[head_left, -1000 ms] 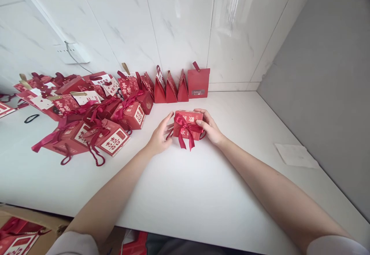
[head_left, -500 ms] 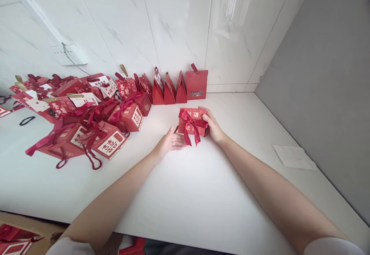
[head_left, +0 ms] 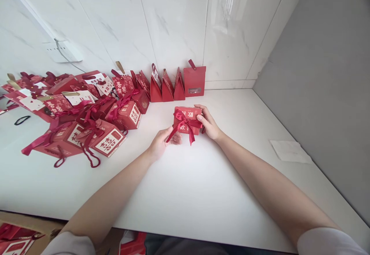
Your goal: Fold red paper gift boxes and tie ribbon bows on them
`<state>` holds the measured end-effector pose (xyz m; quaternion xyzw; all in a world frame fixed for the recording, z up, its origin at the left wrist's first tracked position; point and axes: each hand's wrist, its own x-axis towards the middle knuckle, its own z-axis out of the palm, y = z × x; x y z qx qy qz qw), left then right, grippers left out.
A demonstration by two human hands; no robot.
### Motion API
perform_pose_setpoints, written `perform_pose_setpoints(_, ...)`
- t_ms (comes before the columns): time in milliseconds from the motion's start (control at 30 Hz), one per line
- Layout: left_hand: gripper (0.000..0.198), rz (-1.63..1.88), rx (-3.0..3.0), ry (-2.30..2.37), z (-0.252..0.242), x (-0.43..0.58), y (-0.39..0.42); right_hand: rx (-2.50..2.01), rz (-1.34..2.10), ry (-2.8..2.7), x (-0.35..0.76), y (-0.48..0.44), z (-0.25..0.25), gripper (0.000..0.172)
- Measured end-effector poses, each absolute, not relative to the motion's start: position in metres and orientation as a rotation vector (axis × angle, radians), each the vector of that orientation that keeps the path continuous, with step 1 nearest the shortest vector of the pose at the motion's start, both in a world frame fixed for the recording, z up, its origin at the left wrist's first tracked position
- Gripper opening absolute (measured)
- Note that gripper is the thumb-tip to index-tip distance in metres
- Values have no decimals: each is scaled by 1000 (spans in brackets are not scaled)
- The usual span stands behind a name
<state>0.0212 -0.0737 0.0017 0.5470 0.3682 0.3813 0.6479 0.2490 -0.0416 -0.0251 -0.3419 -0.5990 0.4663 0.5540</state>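
A small red gift box [head_left: 194, 115] with pale Chinese characters is tilted up above the white table. A shiny dark red ribbon bow [head_left: 183, 121] crosses its front. My right hand [head_left: 210, 124] grips the box at its right edge, thumb in front and the other fingers partly hidden behind. My left hand [head_left: 162, 141] is at the lower left corner, thumb and fingers closed round one ribbon tail, which lies across it; whether it also touches the box I cannot tell. The other ribbon tail hangs down the front.
Several red gift boxes with ribbons and cords [head_left: 108, 139] crowd the left of the white table [head_left: 202, 193]. Upright red bags [head_left: 194, 80] line the tiled wall. A black loop [head_left: 22, 120] lies far left, white paper [head_left: 289, 151] at right. A cardboard box [head_left: 29, 222] stands below the front edge.
My left hand has closed from outstretched fingers at the box's lower left corner. One ribbon tail has swung left to that hand. The right hand keeps its hold.
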Motion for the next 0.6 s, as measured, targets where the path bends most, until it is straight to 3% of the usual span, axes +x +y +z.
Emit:
perform_pose_setpoints(67,50,867,1250,873,5,19,-72,-805,1110,-1418,249,-42,-25,54)
perform_pose_setpoints(267,28,959,1442,1004,11,11,-66,-824,1129,-1431,250,-44,-22,57)
perform_pose_setpoints(600,32,1053,1565,1161,10,-3,-50,-806,1126,-1477,251,-44,-21,57)
